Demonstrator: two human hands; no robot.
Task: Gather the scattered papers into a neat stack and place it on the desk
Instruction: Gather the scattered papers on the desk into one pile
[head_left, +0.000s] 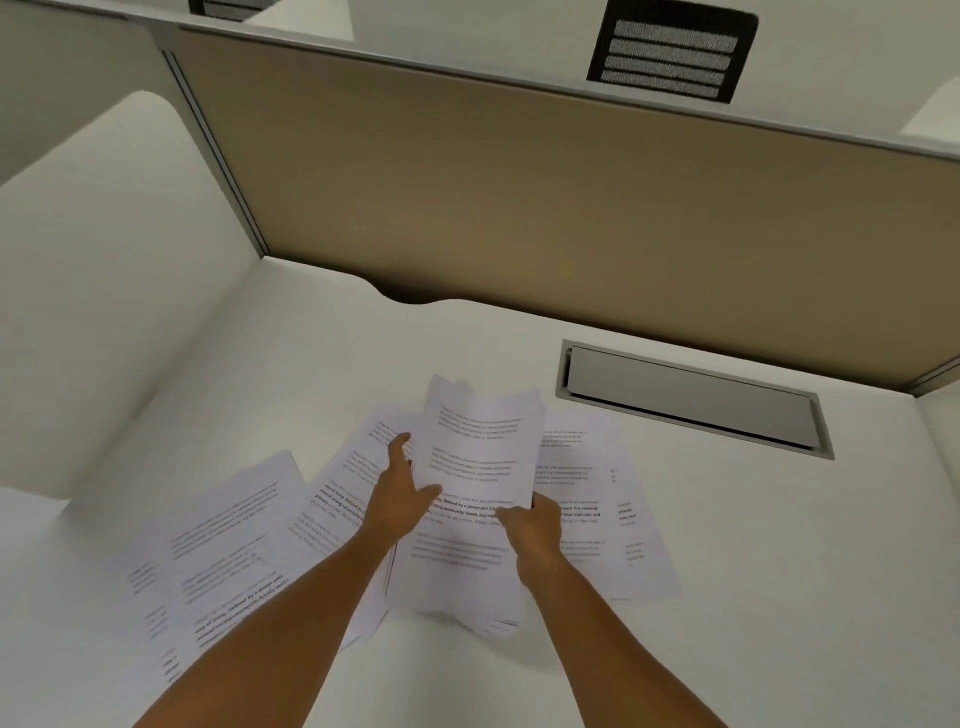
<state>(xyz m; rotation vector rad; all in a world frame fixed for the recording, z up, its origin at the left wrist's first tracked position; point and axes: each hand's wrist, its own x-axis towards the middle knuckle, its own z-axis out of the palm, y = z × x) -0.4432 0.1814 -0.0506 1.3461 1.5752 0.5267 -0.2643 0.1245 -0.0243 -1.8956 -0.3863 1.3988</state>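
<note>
Both hands hold a bundle of papers (478, 467) lifted above the middle of the desk (727, 519). The left hand (402, 493) lies flat-fingered against its left edge, thumb across the front; the right hand (535, 525) pinches its lower right side. More sheets (223, 540) lie spread on the desk toward its near left edge, and others (613, 499) lie right of the bundle, before a closed cable hatch (691, 397).
</note>
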